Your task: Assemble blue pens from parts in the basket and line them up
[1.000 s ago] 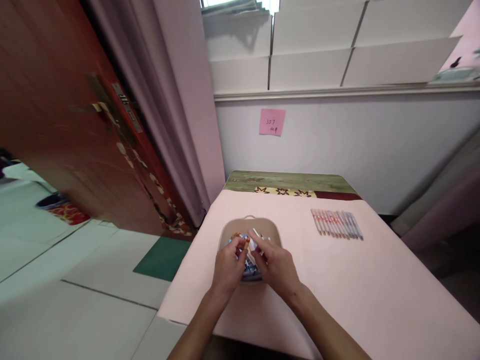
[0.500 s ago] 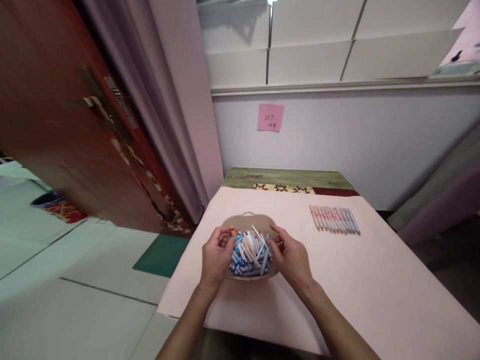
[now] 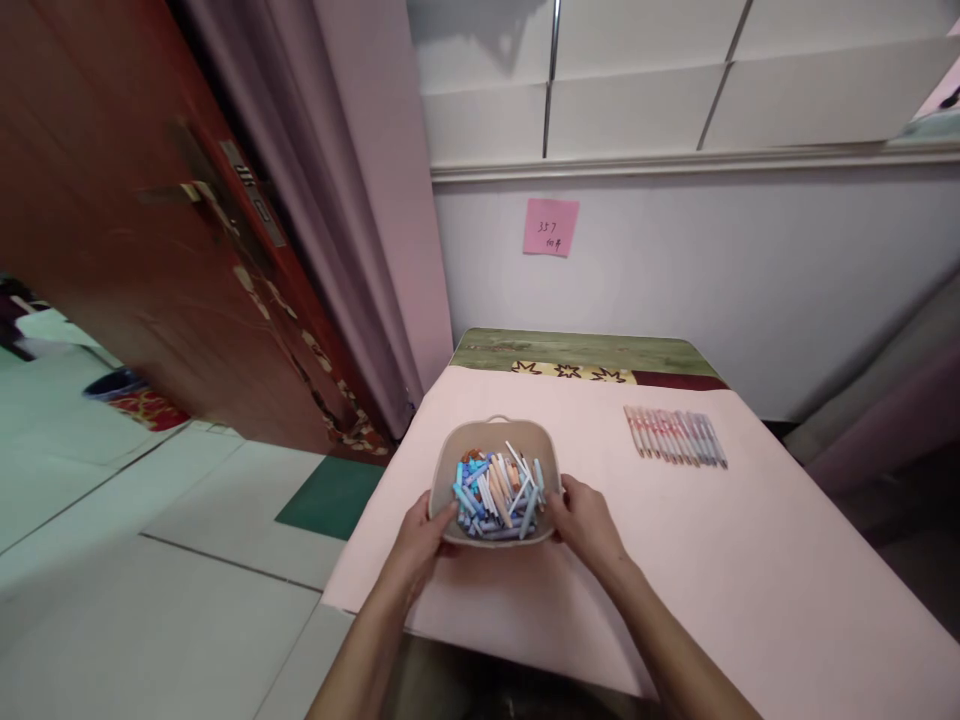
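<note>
A beige basket (image 3: 496, 434) is on the pink table covering in front of me, with a small loop handle at its far rim. Inside lies a heap of pen parts (image 3: 499, 490), slim tubes and short caps in blue, white, peach and brown. My left hand (image 3: 421, 532) grips the basket's near left side, thumb over the rim and fingers outside. On the right side, my right hand (image 3: 586, 515) holds the rim in a like way. The fingers beneath the basket are partly hidden.
A row of several pens (image 3: 675, 437), pink to grey, lies at the table's right. Beyond the table is a wall with a pink note (image 3: 551, 227). A reddish-brown door (image 3: 187, 270) and a purple curtain (image 3: 356, 200) stand to the left.
Both hands have moved from above the heap out to the basket's sides and taken hold of it. The pen parts have shifted slightly, and the view has moved a little.
</note>
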Demonstrator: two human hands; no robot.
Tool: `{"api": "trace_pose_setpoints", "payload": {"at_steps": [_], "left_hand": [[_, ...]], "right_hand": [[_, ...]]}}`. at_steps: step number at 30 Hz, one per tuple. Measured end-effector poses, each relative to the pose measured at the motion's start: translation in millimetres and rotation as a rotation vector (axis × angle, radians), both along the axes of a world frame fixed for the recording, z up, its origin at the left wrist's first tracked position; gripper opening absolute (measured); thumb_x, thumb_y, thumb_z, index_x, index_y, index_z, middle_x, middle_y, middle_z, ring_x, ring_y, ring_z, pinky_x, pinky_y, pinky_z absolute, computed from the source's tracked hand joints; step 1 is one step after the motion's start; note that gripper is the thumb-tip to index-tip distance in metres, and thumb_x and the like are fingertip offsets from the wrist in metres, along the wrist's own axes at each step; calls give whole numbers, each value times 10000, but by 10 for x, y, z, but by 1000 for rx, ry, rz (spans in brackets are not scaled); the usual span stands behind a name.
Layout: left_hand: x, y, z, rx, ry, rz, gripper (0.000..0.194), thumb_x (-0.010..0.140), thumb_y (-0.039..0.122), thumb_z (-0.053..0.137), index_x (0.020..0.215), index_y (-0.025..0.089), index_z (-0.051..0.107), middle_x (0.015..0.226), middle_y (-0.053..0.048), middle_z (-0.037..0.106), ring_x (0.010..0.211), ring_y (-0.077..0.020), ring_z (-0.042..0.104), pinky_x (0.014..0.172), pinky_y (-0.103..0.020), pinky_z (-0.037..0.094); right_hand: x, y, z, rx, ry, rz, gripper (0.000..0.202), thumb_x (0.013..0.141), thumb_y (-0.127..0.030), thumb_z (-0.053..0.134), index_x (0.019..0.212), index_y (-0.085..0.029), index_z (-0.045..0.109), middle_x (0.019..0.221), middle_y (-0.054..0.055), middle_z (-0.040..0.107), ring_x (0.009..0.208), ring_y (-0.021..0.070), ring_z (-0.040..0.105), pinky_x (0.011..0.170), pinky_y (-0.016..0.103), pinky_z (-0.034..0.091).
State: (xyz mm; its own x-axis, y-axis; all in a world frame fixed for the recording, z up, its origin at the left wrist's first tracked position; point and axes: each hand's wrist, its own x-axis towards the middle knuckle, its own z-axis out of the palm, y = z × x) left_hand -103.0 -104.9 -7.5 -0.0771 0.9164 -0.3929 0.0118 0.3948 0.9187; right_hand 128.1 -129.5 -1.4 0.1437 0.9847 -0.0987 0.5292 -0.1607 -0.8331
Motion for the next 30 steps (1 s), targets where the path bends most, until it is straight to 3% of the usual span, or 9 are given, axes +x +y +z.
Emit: {"api": "trace_pose_setpoints", "payload": {"at_steps": [4, 7, 12, 15, 18, 20, 22, 30], "left_hand": [[28, -65, 59, 37, 35, 190, 231, 717, 146, 532, 940, 145, 592, 624, -2, 612, 478, -120, 544, 421, -208, 445], [49, -59, 125, 100, 130, 80, 188, 716, 186, 546, 887, 153, 618, 612, -2, 592, 489, -131, 548, 367, -193, 415], [99, 30, 163, 102, 163, 40, 231, 732, 212, 543, 946, 173, 619, 622, 0, 602, 495, -130, 554, 390, -203, 448], [131, 136, 135, 139, 81, 57, 255, 752, 207, 534, 994, 174, 606, 677, -6, 627, 515, -122, 566, 434, -215, 479], [127, 274, 81, 218, 18, 122, 256, 751, 156, 492, 981, 165, 604, 678, -2, 633, 544, -124, 583, 488, -229, 507], [107, 384, 42, 246, 0, 144, 242, 747, 141, 484, 954, 165, 608, 664, 4, 634, 546, -122, 588, 504, -229, 513], [84, 510, 9, 236, -5, 157, 221, 755, 137, 488, 935, 169, 613, 661, 6, 639, 541, -118, 590, 509, -227, 514], [-40, 938, 37, 85, 96, 150, 105, 763, 144, 594, 863, 129, 622, 581, -6, 621, 434, -130, 578, 398, -230, 487]], "right_hand": [[-131, 39, 113, 72, -16, 63, 161, 811, -189, 452, 734, -177, 593, 492, -14, 628, 454, 119, 597, 507, 188, 396], [-55, 91, 143, 19, -69, -11, 213, 804, -175, 412, 655, -175, 564, 471, -2, 614, 431, 121, 585, 486, 190, 379], [16, 150, 155, 58, -78, -31, 244, 828, -206, 403, 637, -182, 552, 449, -1, 593, 454, 131, 586, 506, 199, 391], [-1, 180, 163, 108, -13, -28, 285, 881, -304, 401, 726, -167, 596, 493, 0, 608, 455, 130, 586, 515, 209, 417], [35, 190, 101, 130, 199, 36, 383, 901, -440, 397, 999, -148, 624, 615, 14, 659, 516, 147, 632, 525, 231, 478], [124, 178, 13, 127, 307, 1, 480, 881, -491, 423, 1173, -139, 569, 763, 47, 694, 605, 166, 669, 527, 250, 514], [267, 150, -88, 108, 313, -55, 530, 844, -521, 474, 1190, -130, 566, 884, 78, 698, 648, 179, 681, 530, 265, 533], [1005, -52, -321, -11, 231, -108, 465, 796, -539, 540, 1033, -162, 673, 797, 58, 714, 668, 217, 688, 601, 299, 544]]}}
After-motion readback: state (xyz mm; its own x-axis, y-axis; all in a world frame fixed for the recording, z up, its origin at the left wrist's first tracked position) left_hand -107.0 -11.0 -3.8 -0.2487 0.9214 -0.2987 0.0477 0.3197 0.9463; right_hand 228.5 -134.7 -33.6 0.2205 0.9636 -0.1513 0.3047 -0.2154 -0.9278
